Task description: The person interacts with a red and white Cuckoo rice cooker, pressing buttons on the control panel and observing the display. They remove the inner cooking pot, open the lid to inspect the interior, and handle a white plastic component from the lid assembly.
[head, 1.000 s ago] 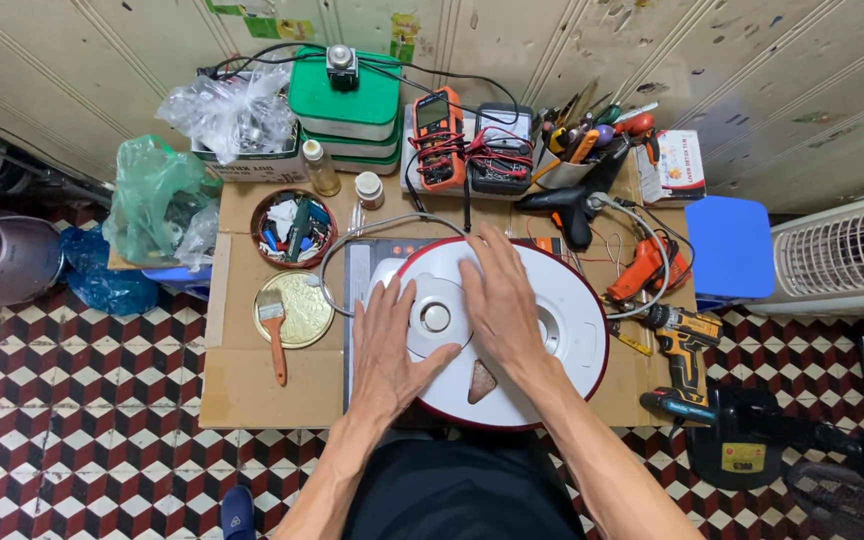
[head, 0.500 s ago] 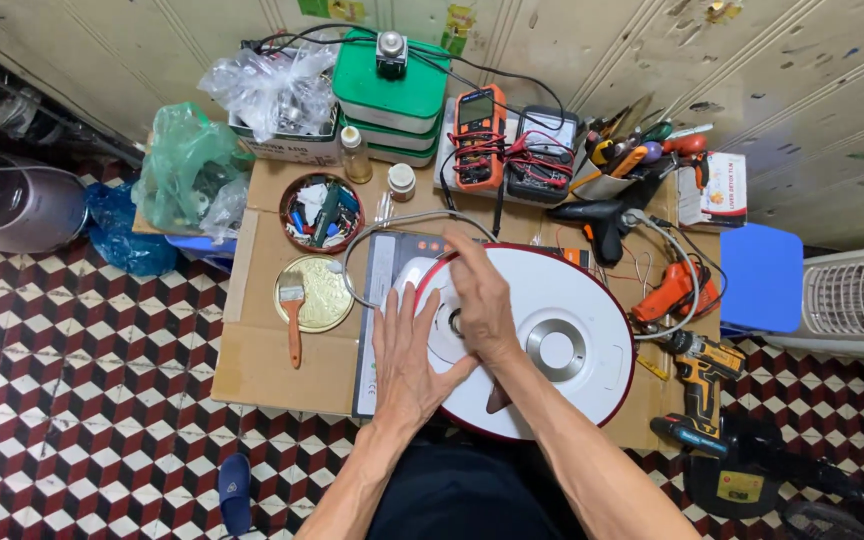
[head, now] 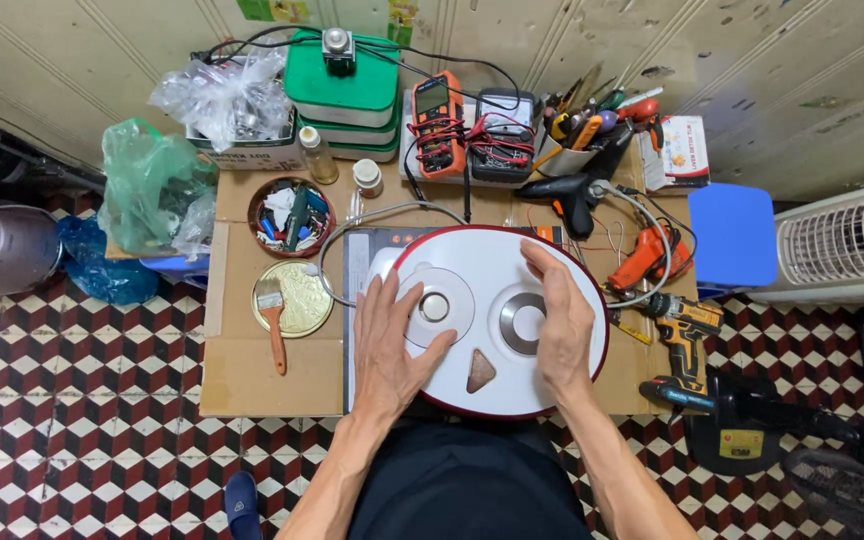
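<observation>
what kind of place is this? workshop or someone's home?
Most likely a small home repair bench on a tiled floor. Signs: a multimeter with leads, a cup of screwdrivers and pliers, and a cordless drill. Both hands, left hand and right hand, lie flat on a round white appliance.

A white round plastic lid (head: 500, 330) carries a dark-red rim; the tiled floor (head: 82, 440) shows red, black and white cubes.
</observation>
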